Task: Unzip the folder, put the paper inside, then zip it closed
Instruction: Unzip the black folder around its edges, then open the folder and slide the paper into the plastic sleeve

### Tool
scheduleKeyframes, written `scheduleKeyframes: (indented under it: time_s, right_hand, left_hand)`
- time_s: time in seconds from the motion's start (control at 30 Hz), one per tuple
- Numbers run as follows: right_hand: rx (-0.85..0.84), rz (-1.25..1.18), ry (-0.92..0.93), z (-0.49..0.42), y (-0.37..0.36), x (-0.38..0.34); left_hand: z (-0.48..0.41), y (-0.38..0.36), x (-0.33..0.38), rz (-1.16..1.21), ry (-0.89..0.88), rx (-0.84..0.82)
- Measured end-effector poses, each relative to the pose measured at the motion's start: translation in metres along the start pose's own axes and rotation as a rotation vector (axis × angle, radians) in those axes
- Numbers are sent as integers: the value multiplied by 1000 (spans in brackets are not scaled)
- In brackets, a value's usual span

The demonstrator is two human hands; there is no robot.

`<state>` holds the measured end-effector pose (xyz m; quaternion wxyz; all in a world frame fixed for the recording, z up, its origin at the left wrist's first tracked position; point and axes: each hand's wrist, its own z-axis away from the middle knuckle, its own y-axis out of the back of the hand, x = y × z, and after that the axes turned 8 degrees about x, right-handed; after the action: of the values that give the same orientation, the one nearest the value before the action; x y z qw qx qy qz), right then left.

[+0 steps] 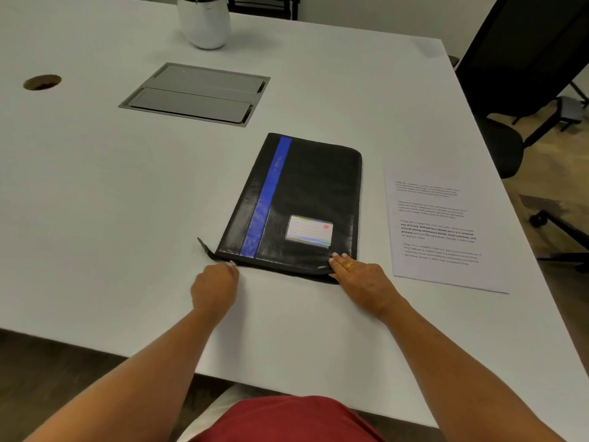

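A black zip folder (306, 193) with a blue stripe and a card window lies flat on the white table (95, 218), its zipper edge toward me. My left hand (215, 287) pinches at the zipper near the folder's near left corner, fingers curled; the pull itself is hidden by the fingertips. My right hand (360, 277) rests with straight fingers on the near right corner, pressing it down. A printed sheet of paper (436, 231) lies to the right of the folder, apart from it.
A grey cable hatch (196, 94) is set into the table behind the folder, with a round cable hole (42, 82) far left. A white plant pot (205, 22) stands at the back. A black office chair (522, 90) is beyond the right table edge.
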<state>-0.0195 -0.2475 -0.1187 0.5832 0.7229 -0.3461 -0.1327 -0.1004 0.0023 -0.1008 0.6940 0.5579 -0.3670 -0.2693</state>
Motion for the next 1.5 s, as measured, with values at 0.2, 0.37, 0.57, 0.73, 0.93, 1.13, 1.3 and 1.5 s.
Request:
scheduleKeyframes:
  time_s: [0.2, 0.37, 0.57, 0.73, 0.93, 1.13, 1.3, 1.5]
  right_hand:
    - [18, -8, -23, 0, -1, 4]
    - [44, -8, -32, 1, -1, 3]
    - [24, -72, -68, 5, 1, 3]
    - [-128, -301, -265, 8, 15, 7]
    - [33, -560, -687, -1, 27, -6]
    - [-31, -705, -1299, -32, 34, -28]
    - [-92, -827, -1538, -47, 40, -21]
    - [108, -815, -1642, -63, 66, -18]
  left_hand:
    - [-6, 5, -43, -1, 78, 47]
    - [-9, 3, -52, -35, 4, 50]
    - [-9, 6, -55, -32, -10, -30]
    - [-6, 10, -60, 28, -7, -141]
    - [-4, 16, -53, 146, 67, -264]
    - [-9, 26, -51, 206, 107, -395]
    - [-18, 50, -44, 126, 72, -541]
    - [-49, 102, 9, 263, -120, -412]
